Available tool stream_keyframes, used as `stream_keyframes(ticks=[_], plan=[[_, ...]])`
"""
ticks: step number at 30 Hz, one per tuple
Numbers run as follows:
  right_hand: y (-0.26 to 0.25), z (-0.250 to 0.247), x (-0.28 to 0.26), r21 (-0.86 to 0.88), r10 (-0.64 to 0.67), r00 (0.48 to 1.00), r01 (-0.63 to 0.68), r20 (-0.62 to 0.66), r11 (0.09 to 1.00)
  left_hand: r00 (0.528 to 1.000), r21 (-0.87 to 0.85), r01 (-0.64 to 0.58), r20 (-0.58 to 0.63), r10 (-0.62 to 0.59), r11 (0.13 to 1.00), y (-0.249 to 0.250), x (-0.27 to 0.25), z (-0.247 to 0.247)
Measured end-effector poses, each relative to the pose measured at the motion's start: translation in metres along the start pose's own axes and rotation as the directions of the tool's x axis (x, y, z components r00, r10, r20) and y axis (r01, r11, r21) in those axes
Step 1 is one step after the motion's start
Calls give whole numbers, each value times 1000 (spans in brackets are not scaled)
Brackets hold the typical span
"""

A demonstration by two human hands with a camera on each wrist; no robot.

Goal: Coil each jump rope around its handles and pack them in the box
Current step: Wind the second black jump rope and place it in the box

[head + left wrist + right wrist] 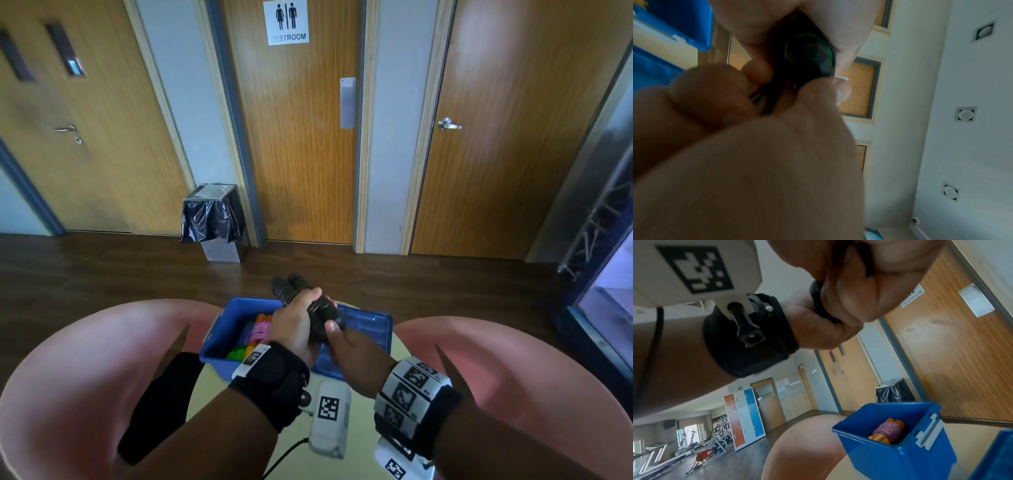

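A black jump rope (320,313), its two handles side by side with rope wound round them, is held above the open blue box (214,354). My left hand (294,325) grips the bundle round its middle; the handle tops stick out beyond the fingers. My right hand (342,346) holds the lower end, thumb on the handle tip. In the left wrist view a black handle end (809,53) shows between the fingers. In the right wrist view my right hand (869,288) curls round dark rope. A coiled pink and orange rope (260,329) (888,433) and a green one (236,353) lie in the box (890,456).
The box stands on a small pale round table (205,394), its blue lid (363,329) lying to the right. Pink chairs (85,359) (513,377) flank the table. A lined bin (212,219) and wooden doors stand beyond on the dark floor.
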State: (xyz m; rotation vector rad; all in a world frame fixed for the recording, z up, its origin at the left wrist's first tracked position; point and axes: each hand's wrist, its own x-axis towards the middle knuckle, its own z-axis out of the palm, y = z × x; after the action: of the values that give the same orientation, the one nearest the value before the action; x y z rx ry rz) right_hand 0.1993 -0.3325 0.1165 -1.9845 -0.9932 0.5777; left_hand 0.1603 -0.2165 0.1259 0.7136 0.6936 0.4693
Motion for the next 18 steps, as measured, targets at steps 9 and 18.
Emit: stream_keyframes(ticks=[9, 18], plan=[[5, 7, 7, 239, 15, 997, 5, -81, 971, 996, -60, -47, 70, 52, 997, 31, 7, -20], [-24, 35, 23, 193, 5, 999, 3, -44, 981, 983, 152, -182, 46, 177, 972, 61, 18, -53]])
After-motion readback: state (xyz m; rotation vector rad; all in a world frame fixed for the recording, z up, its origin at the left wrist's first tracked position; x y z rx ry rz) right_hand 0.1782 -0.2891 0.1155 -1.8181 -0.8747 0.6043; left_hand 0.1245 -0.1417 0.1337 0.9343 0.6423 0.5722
